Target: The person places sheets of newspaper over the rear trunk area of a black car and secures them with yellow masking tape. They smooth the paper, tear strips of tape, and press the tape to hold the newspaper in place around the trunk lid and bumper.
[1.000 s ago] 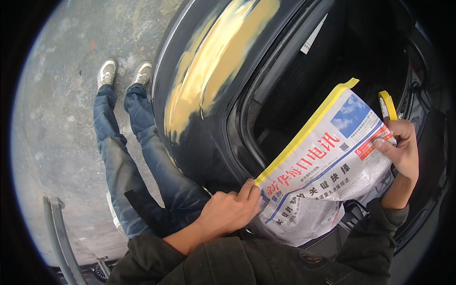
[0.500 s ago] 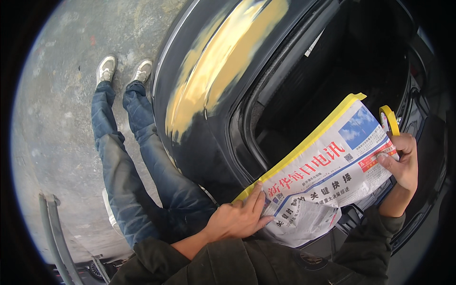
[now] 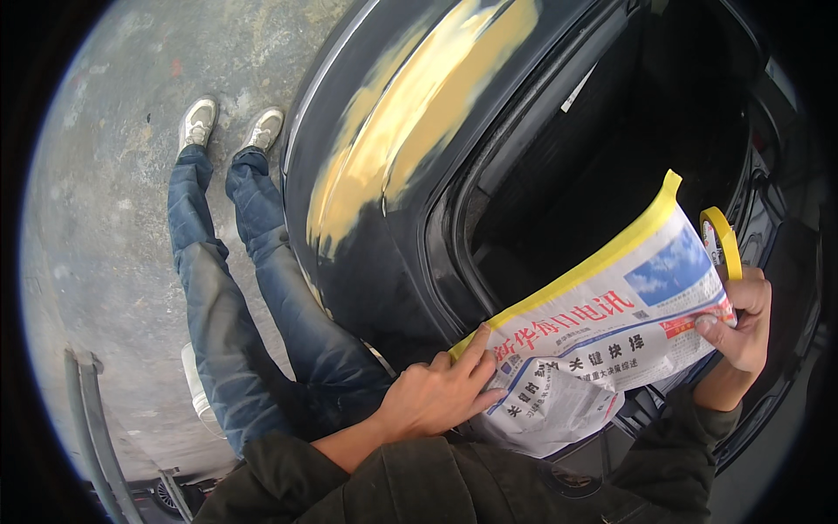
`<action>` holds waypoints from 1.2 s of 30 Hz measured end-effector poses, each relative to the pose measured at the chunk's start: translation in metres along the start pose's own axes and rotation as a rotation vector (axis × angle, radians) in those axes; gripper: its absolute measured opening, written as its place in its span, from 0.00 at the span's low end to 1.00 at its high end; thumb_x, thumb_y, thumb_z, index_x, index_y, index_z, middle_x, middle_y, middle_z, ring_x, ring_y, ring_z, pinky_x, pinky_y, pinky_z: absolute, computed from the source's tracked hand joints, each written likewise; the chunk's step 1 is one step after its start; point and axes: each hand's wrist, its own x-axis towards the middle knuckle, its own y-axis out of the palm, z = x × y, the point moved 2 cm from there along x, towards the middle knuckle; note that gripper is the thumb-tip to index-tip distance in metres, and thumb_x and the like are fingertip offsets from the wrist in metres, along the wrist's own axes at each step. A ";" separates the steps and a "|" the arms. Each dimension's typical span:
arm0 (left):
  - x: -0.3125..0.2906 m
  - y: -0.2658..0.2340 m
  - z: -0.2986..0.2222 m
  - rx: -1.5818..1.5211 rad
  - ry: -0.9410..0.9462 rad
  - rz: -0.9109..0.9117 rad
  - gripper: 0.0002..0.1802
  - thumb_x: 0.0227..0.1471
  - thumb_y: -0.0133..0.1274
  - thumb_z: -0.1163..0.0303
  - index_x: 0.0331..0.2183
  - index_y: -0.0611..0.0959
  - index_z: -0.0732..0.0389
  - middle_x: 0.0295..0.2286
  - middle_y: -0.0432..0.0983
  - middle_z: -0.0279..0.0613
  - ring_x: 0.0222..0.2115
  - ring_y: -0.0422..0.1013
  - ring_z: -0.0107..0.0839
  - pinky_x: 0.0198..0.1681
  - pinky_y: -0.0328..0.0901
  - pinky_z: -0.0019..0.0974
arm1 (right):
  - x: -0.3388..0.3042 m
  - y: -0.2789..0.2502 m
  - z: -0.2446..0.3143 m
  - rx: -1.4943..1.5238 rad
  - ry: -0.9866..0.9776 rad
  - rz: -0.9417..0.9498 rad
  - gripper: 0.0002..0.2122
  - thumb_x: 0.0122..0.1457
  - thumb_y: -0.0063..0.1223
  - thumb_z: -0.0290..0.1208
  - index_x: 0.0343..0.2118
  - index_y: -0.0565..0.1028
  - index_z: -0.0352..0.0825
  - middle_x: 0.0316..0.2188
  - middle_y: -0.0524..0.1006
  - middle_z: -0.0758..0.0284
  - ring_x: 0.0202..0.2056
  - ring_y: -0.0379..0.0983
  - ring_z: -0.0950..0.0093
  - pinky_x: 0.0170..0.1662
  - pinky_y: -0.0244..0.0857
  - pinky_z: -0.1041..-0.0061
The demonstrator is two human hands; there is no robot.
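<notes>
A sheet of newspaper [image 3: 602, 336] spans my two hands over the open trunk of a dark car. Yellow masking tape [image 3: 576, 262] runs along its upper edge and its loose end sticks up beyond the paper. My left hand [image 3: 436, 393] holds the left end, index finger on the taped corner and thumb on the print. My right hand [image 3: 742, 323] grips the right end, thumb on top, other fingers partly hidden. A roll of yellow masking tape [image 3: 731, 249] stands on edge against that hand's fingers. The paper's lower part folds and crumples toward my body.
Yellowish filler [image 3: 419, 113] covers part of the dark car panel [image 3: 375, 288] at the left of the trunk opening [image 3: 567, 201]. My legs [image 3: 236, 323] stand beside the car on concrete floor [image 3: 113, 201]. Metal rails [image 3: 92, 419] are at the lower left.
My right hand has dropped slightly with the paper's right end. The tape's loose end now bends upward more. My left hand has shifted slightly right along the taped edge.
</notes>
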 end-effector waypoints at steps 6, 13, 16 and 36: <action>0.001 -0.001 -0.003 0.030 -0.003 0.031 0.25 0.57 0.56 0.44 0.45 0.79 0.54 0.62 0.65 0.48 0.24 0.79 0.33 0.20 0.73 0.31 | -0.006 0.021 0.026 -0.051 -0.280 -0.070 0.22 0.46 0.72 0.52 0.12 0.74 0.41 0.10 0.67 0.73 0.10 0.63 0.79 0.19 0.50 0.79; 0.003 -0.004 -0.005 -0.014 -0.026 0.040 0.22 0.58 0.55 0.48 0.45 0.78 0.55 0.62 0.64 0.50 0.24 0.80 0.36 0.20 0.73 0.35 | -0.027 0.030 0.037 -0.021 -0.449 -0.042 0.14 0.49 0.72 0.43 0.35 0.80 0.45 0.28 0.74 0.71 0.25 0.70 0.74 0.32 0.62 0.75; 0.004 -0.006 -0.002 -0.076 -0.026 0.084 0.21 0.59 0.55 0.50 0.43 0.77 0.56 0.62 0.64 0.51 0.24 0.81 0.38 0.20 0.73 0.37 | -0.031 -0.002 0.015 -0.309 -0.024 -0.081 0.13 0.50 0.70 0.38 0.32 0.80 0.36 0.30 0.74 0.68 0.30 0.69 0.73 0.35 0.61 0.73; 0.086 -0.022 -0.011 0.094 0.182 0.197 0.27 0.60 0.52 0.49 0.40 0.84 0.67 0.39 0.82 0.51 0.46 0.75 0.45 0.64 0.58 0.50 | 0.019 0.043 -0.140 -0.525 0.229 -0.515 0.14 0.54 0.67 0.41 0.34 0.81 0.35 0.29 0.77 0.64 0.28 0.77 0.66 0.35 0.70 0.68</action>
